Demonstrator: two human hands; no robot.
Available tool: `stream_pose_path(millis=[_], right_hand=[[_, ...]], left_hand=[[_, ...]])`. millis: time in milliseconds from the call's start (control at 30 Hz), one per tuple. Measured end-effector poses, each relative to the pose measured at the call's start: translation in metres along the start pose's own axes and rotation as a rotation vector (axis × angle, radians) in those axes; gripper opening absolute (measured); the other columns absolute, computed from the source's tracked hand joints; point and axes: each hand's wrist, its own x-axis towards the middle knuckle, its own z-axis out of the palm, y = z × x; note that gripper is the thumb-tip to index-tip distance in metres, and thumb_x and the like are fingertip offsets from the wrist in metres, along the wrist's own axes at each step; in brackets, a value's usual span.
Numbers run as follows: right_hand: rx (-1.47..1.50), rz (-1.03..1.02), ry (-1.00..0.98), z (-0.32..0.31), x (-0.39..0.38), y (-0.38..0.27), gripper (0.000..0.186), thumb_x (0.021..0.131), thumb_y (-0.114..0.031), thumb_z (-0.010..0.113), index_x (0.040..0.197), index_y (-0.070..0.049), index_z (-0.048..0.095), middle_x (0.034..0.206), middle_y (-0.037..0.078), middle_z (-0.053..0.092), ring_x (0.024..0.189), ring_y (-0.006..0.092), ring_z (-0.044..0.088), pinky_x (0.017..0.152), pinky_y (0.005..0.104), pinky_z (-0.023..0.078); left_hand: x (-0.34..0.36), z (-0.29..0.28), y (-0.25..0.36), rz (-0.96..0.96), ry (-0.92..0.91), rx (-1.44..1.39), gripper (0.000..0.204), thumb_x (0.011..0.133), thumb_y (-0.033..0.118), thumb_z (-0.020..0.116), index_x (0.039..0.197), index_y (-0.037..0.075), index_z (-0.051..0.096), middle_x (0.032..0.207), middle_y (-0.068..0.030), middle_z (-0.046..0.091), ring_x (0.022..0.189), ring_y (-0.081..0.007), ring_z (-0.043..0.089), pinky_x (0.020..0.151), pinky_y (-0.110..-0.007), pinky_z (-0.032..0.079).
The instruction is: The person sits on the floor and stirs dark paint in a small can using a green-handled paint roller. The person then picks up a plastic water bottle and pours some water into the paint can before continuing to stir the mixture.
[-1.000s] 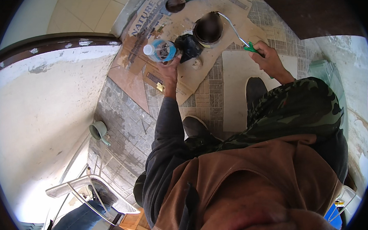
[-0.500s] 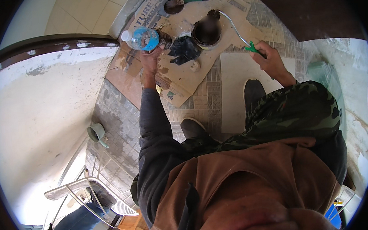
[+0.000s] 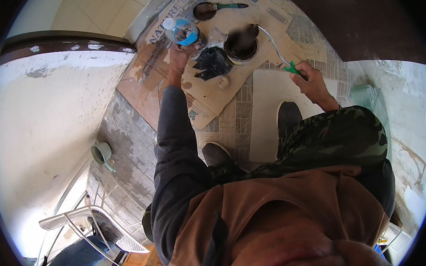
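My left hand [image 3: 179,56] grips a clear plastic bottle [image 3: 185,35] with a blue label and white cap, at the back of a cardboard sheet [image 3: 269,14]; whether it rests there I cannot tell. My right hand [image 3: 311,82] is closed on the green handle [image 3: 292,67] of a bent-rod tool, probably a roller, whose dark far end meets an open can [image 3: 234,55] of dark liquid. Between bottle and can lies crumpled black plastic [image 3: 212,63], beside a small pale lump [image 3: 223,82]. A green-handled brush [image 3: 230,6] lies across a round dark container [image 3: 202,13].
A white wall [image 3: 43,108] rises at left, with a greenish dipper [image 3: 101,153] at its foot. A metal-framed chair [image 3: 109,225] and blue denim [image 3: 70,263] are lower left. A pale board [image 3: 263,130] lies underfoot. Glass panes [image 3: 365,96] and a dark panel [image 3: 371,18] are at right.
My left hand has moved the bottle away from me, toward the back of the cardboard, and tilted it differently on the way. My right hand keeps its hold on the green handle.
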Motion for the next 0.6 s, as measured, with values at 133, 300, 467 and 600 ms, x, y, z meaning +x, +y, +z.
stream_pose_path(millis=[133,300,467,600], right_hand=[[0.015,0.001,-0.018,0.002,0.001,-0.002,0.018,0.101,-0.016,0.071,0.110,-0.003,0.062,0.086,0.004,0.069,0.080,0.0064,0.055,0.075,0.0278,0.047],[0.036,-0.025,-0.037,0.000,0.000,-0.010,0.017,0.101,-0.014,0.070,0.110,-0.003,0.061,0.087,0.003,0.070,0.079,0.0056,0.054,0.073,0.0267,0.046],[0.173,0.132,-0.115,-0.005,-0.006,-0.013,0.017,0.101,-0.012,0.070,0.110,-0.003,0.058,0.084,0.001,0.067,0.074,0.0034,0.049,0.066,0.0256,0.043],[0.135,-0.011,-0.063,0.013,-0.012,-0.002,0.017,0.101,-0.011,0.070,0.109,-0.003,0.057,0.082,0.001,0.065,0.074,0.0031,0.050,0.062,0.0260,0.043]], left_hand=[[0.001,0.000,-0.005,-0.042,0.036,0.032,0.072,0.077,-0.001,0.092,0.141,0.004,0.060,0.136,-0.0075,0.069,0.123,-0.0200,0.064,0.104,-0.036,0.053],[-0.030,0.012,-0.004,0.016,0.337,0.369,0.063,0.084,0.007,0.087,0.139,0.002,0.058,0.131,-0.0118,0.067,0.113,-0.0244,0.066,0.097,-0.037,0.054],[-0.128,0.106,0.020,0.141,0.531,-0.015,0.018,0.102,0.015,0.072,0.114,0.004,0.064,0.098,-0.0003,0.062,0.085,-0.0091,0.056,0.076,-0.027,0.049],[-0.200,0.196,0.062,-0.115,0.023,-0.268,0.018,0.107,0.020,0.067,0.119,0.006,0.065,0.098,0.0013,0.067,0.084,-0.0065,0.060,0.074,-0.024,0.049]])
